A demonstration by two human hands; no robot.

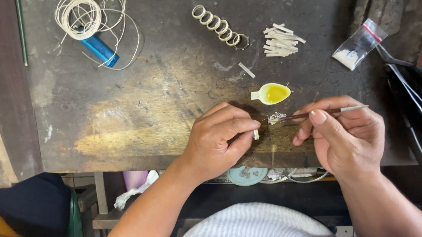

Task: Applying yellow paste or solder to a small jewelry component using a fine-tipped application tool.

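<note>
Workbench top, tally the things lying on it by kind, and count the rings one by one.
Rings in a row: 6
Pile of white sticks: 1
Lone white stick: 1
Small spoon of yellow liquid: 1
Blue lighter: 1
Coil of white cord: 1
Clear zip bag: 1
Total: 12

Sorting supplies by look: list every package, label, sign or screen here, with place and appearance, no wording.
Small clear plastic zip bag: far right of the dark wooden workbench, lying slanted; red strip along its seal, white powder gathered in its lower corner.
No labels, signs or screens can be seen.
</note>
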